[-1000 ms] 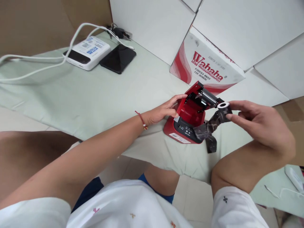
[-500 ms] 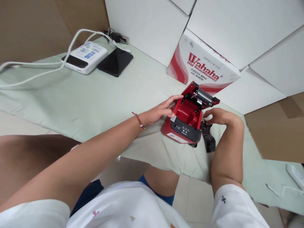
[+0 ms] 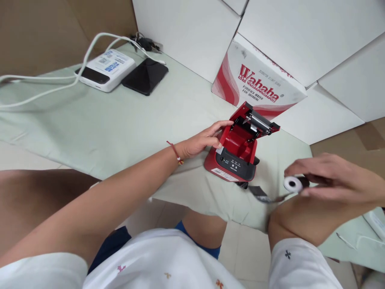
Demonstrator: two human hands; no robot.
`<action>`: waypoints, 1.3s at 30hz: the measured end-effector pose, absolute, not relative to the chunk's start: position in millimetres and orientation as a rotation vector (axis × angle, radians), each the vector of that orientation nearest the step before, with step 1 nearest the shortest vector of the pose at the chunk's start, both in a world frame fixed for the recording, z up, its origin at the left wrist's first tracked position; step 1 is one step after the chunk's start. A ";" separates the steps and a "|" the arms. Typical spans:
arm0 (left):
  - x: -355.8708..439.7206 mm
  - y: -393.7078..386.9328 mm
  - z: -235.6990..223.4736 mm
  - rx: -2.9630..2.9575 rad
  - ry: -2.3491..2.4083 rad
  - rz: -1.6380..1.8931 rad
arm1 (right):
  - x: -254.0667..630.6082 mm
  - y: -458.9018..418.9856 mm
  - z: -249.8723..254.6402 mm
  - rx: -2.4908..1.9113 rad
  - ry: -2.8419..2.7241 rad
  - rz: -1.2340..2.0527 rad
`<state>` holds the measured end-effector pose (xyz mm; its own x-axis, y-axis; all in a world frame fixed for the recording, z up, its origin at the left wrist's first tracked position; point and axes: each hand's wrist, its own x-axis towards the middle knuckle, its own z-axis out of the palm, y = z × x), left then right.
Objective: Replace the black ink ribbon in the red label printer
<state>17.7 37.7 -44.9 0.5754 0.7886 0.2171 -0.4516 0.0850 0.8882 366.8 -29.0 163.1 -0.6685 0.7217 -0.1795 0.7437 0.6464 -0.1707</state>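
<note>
A red and black receipt printer [image 3: 230, 166] stands on the cloth-covered table with its lid [image 3: 255, 120] raised and its red inner bay exposed. My left hand [image 3: 207, 140] grips the printer's left side, thumb at the front corner and fingers stretched along the wall toward the lid hinge. To the right of the printer, my right hand [image 3: 327, 176] holds a small paper roll [image 3: 292, 184] between thumb and fingers. The roll's white end with its dark core hole faces me. A loose black strip [image 3: 260, 194] trails from it toward the printer.
Behind the printer stands a Wahaha carton [image 3: 258, 76] against white boxes [image 3: 276, 32]. At the far left lie a white device [image 3: 110, 68] with a white cable [image 3: 87, 64], a black phone [image 3: 146, 76] and keys [image 3: 146, 42]. A cable end [image 3: 345, 241] rests at the right.
My right hand has lifted the paper roll from beside the printer and carried it right and toward me, the strip trailing. My left hand and the printer stay put.
</note>
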 end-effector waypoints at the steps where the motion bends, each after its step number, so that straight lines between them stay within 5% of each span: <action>1: 17.8 37.8 -44.3 1.153 0.367 0.959 | 360.9 -32.7 171.0 1.112 2.744 -0.514; 3: 18.0 37.9 -43.2 1.163 0.376 0.971 | 337.5 -30.6 179.9 1.038 2.727 -0.673; 12: 17.4 35.8 -40.0 1.192 0.355 1.002 | 215.2 -0.8 121.7 1.501 2.514 -0.210; 24: 19.7 36.9 -41.4 1.227 0.326 1.007 | 216.2 23.2 102.9 1.256 2.412 -0.228; 32: 18.7 39.8 -43.0 1.260 0.285 1.011 | 240.7 -1.8 130.7 1.524 2.831 -0.448; 39: 18.4 42.5 -45.5 1.295 0.257 1.059 | 258.5 -0.2 132.5 1.877 3.012 0.242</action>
